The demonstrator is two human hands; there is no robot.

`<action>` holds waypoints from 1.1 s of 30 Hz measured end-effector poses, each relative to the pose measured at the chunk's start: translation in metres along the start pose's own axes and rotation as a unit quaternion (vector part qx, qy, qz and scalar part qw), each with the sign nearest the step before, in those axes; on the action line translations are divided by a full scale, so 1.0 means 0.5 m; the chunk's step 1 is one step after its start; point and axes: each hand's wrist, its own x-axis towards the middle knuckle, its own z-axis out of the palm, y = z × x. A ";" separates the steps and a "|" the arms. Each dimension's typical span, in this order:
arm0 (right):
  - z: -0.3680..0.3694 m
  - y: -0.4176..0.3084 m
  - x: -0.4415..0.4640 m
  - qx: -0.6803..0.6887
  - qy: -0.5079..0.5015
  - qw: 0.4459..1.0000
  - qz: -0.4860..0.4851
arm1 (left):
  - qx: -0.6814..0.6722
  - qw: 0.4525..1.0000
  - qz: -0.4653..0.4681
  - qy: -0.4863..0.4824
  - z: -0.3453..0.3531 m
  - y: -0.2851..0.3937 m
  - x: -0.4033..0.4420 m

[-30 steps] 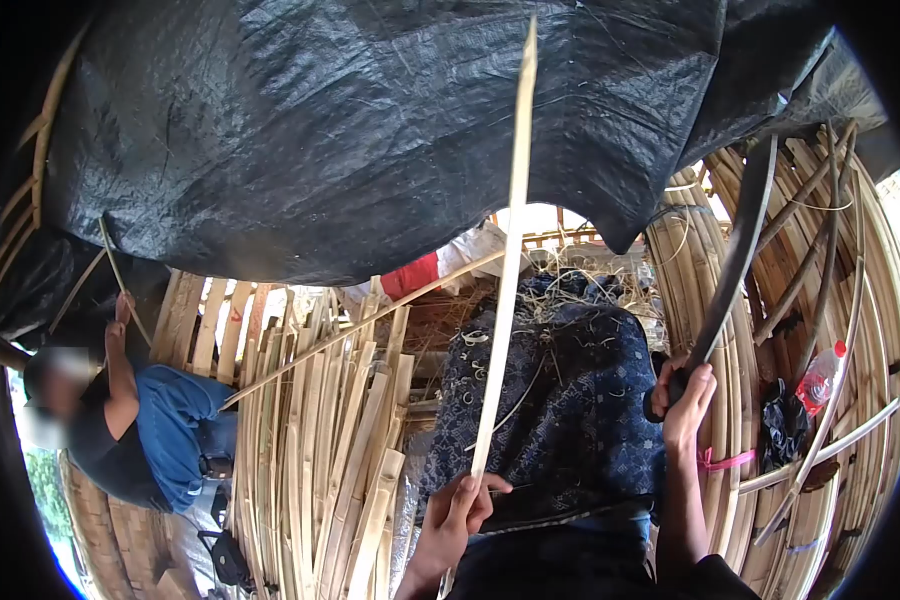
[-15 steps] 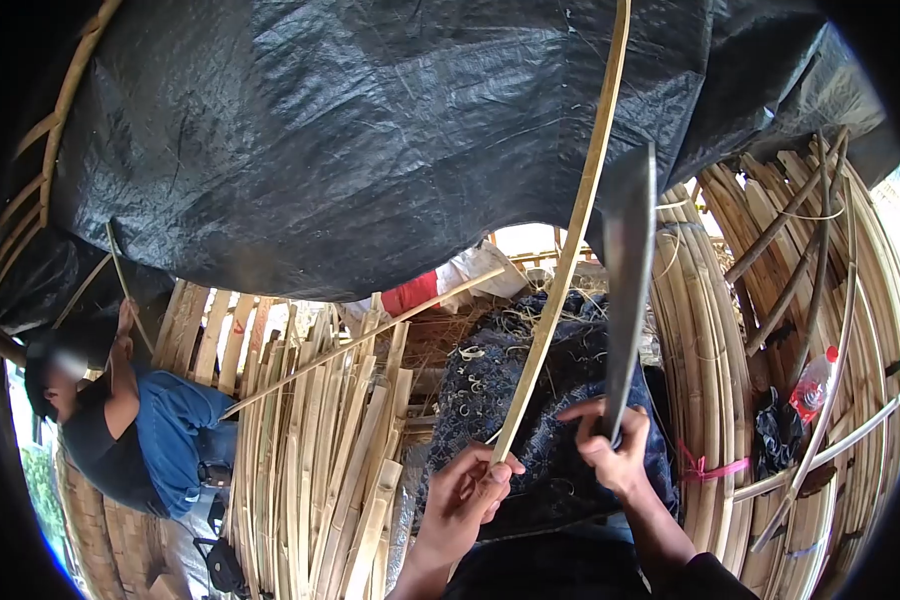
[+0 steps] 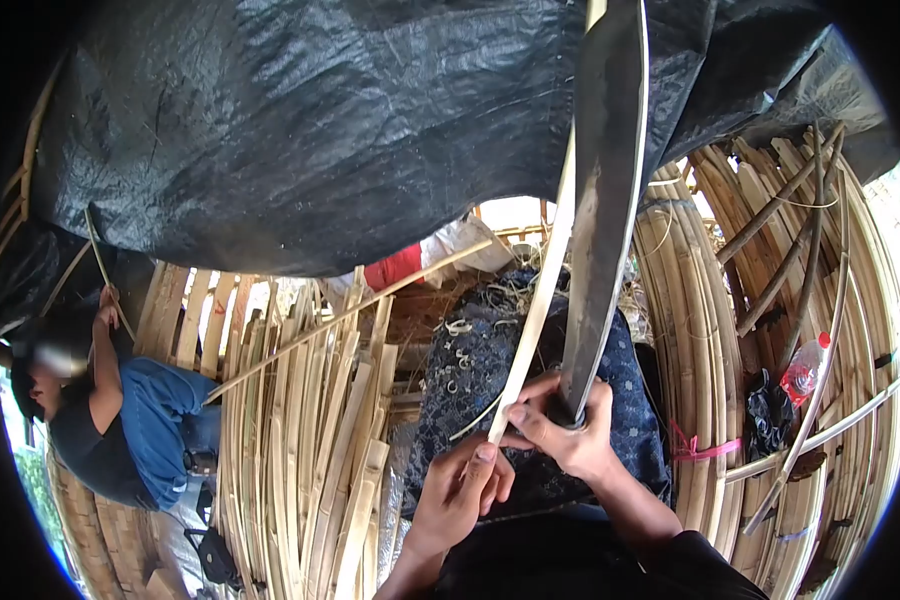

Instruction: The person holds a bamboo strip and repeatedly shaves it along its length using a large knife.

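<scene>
My left hand [image 3: 462, 488] is closed round the lower end of a long pale bamboo strip [image 3: 535, 335], which rises away from me toward the tarp. In my right hand [image 3: 573, 430] is a large machete [image 3: 605, 190], its broad dark blade pointing up and away. The thumb of that hand reaches to the strip, just above my left hand. Blade and strip run almost side by side, and the blade hides part of the strip's upper length. Below them a dark blue patterned cloth [image 3: 470, 400] lies over my lap, with curled shavings on it.
Split bamboo slats [image 3: 290, 440] stand at the left, and bundled strips [image 3: 695, 350] at the right, tied with pink string [image 3: 705, 447]. A black tarp [image 3: 320, 130] hangs ahead. Another person [image 3: 120, 430] works at far left. A plastic bottle [image 3: 805, 370] lies right.
My right hand has moved left to meet the strip near my left hand. The machete has turned to show its broad side. The strip has rotated slightly, its paler face now showing.
</scene>
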 end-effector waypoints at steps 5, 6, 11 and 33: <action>0.000 0.016 0.011 -0.007 0.077 0.997 0.027 | -0.058 0.997 0.043 0.036 -0.046 -0.112 -0.019; -0.003 0.020 0.015 -0.002 0.092 0.995 0.038 | -0.018 0.999 0.031 0.019 -0.067 -0.135 -0.036; -0.002 0.020 0.046 0.038 0.137 0.987 0.080 | 0.016 0.998 -0.053 -0.018 -0.096 -0.191 -0.123; 0.041 0.095 -0.056 0.005 0.029 0.982 0.187 | 0.027 0.986 -0.115 0.120 -0.036 -0.140 -0.152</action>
